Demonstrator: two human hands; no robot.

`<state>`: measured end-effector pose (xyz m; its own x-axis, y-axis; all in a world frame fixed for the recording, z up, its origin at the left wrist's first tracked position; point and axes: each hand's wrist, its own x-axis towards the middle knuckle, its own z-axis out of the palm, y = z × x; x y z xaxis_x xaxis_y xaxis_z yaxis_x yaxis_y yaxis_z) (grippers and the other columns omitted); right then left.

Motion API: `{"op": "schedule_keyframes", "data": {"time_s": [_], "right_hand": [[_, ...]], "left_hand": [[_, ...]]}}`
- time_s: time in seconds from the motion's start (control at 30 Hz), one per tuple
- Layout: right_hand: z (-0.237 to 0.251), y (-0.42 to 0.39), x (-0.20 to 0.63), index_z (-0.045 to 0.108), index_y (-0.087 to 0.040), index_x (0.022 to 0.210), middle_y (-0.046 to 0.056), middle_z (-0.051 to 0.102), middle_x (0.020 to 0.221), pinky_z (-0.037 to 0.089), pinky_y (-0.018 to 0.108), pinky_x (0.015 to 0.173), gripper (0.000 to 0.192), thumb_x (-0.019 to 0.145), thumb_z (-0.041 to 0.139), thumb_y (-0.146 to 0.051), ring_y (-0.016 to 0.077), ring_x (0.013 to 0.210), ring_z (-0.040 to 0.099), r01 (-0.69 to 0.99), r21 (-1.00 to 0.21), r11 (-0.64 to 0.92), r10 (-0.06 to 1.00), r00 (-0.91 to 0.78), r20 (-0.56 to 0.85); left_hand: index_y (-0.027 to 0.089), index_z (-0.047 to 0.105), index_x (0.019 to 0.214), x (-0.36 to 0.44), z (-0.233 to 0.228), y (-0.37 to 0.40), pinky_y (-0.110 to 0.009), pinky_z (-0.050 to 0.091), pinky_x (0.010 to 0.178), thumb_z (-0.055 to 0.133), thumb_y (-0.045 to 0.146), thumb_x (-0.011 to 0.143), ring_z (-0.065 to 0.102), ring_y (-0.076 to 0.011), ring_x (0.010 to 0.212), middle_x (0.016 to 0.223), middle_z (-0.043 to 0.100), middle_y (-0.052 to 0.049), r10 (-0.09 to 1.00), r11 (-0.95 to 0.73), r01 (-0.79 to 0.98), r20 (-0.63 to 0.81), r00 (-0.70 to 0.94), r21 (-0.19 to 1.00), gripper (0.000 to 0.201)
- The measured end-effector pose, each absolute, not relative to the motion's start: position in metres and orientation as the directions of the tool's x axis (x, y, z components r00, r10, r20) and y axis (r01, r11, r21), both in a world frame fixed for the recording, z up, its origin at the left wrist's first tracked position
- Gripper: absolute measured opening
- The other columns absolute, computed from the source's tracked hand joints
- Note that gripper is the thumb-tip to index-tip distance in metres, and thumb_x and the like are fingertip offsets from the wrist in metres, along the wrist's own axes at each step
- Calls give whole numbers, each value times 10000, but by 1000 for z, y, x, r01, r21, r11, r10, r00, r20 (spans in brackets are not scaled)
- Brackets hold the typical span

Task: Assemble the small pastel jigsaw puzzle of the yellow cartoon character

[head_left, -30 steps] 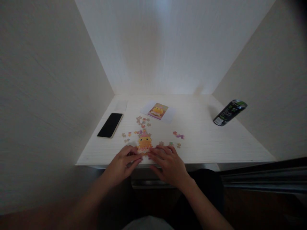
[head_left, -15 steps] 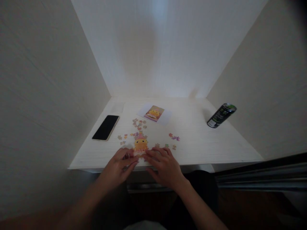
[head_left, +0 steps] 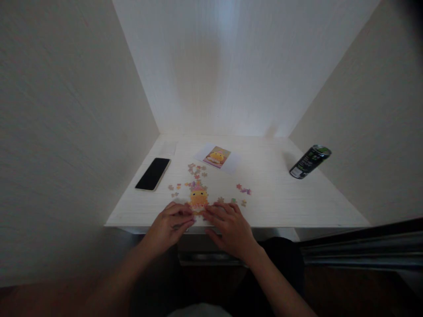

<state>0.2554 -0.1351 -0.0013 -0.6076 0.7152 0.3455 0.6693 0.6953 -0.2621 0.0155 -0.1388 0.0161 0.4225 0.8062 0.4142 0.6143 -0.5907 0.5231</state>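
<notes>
Two bare hands, no sleeves

L hand (head_left: pixel 170 225) & R hand (head_left: pixel 231 228): no gloves, rings or watch seen back from the fingers; forearms bare to frame edge. Below the wrists: dark clothing at lap, pale fabric at btm centre. Dim light, detail soft.

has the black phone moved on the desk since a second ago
No. The black phone lies left of the loose puzzle pieces as before; only the camera shifted.

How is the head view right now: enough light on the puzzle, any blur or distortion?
Head view: dim overall, the back wall brightest; both hands, left and right, are dark and soft; the assembled puzzle patch stays legible; wide-angle bending tilts the can; corners darken.
</notes>
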Motion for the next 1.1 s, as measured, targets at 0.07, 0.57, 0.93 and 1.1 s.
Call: {"op": "schedule_keyframes", "data": {"time_s": [0.07,0.57,0.93,1.1], "right_hand": [[-1,-135,255,541,-312,1324,25,576,1378,335,531,1014,449,885,593,-393,295,1231,493,669,-261,696,714,-607,348],[-2,-135,256,531,-299,1332,24,567,1385,301,530,1030,448,893,576,-378,305,1245,460,657,-285,698,714,-611,342],[3,-133,258,556,-295,1295,23,573,1373,327,488,1035,440,882,595,-441,277,1256,460,614,-381,691,723,-577,381],[10,-90,307,675,-212,1108,72,689,1155,417,418,967,234,933,524,-251,234,1089,575,754,-451,476,846,-255,468]], "left_hand": [[276,774,940,15,17,-139,-347,529,808,646,250,885,611,-194,914,981,690,-65,806,-590,619,411,425,518,142],[220,743,973,15,12,-141,-339,530,795,618,190,903,618,-183,867,949,721,-61,727,-676,620,494,476,398,147],[131,684,1018,19,15,-144,-362,533,789,562,110,901,628,-212,902,983,708,-98,568,-775,623,550,613,106,170],[135,667,1064,16,10,-143,-396,534,831,557,95,894,626,-230,966,1026,693,-111,557,-790,604,541,630,110,206]]}}
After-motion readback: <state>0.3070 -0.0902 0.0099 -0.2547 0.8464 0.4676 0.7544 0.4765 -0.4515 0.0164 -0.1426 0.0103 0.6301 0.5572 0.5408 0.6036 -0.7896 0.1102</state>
